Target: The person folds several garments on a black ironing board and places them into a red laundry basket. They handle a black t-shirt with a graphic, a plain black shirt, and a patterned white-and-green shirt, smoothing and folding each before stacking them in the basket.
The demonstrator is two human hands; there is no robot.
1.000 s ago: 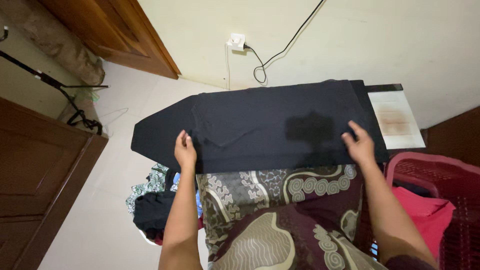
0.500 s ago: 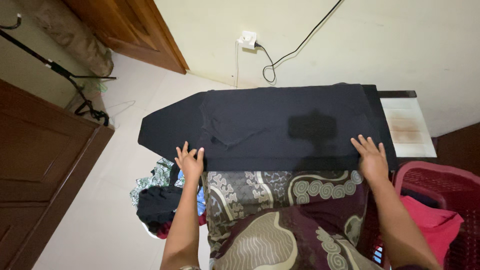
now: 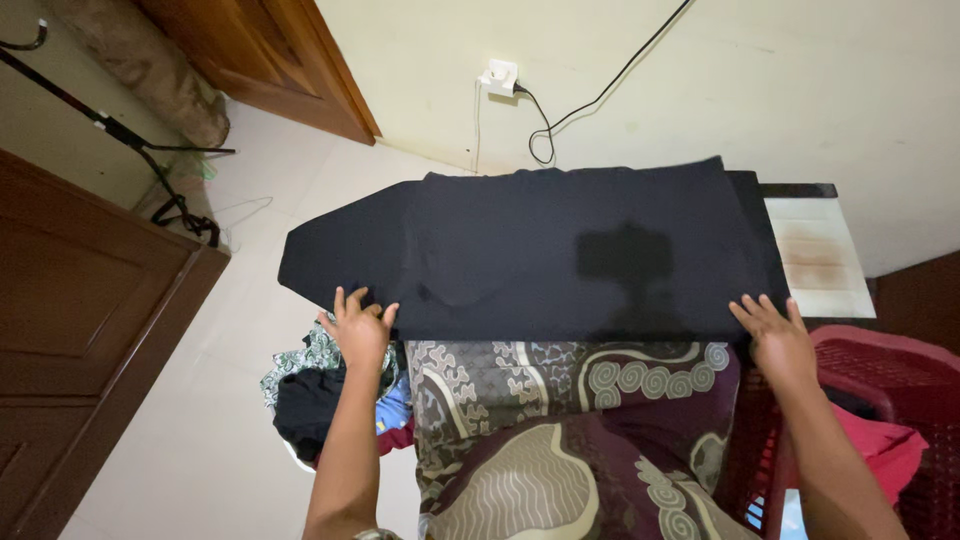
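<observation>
Black garment (image 3: 580, 255) near edge: both hands flat.

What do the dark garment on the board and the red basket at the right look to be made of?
Dark garment: soft matte cloth, likely cotton knit; it lies flat, limp, without sheen. Red basket: moulded plastic, judging by its smooth rim and lattice wall.

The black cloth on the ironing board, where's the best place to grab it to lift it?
Probably the near long edge of the black cloth, from your side. It lies flat there, and the left hand and right hand already rest at its two near corners.
</observation>
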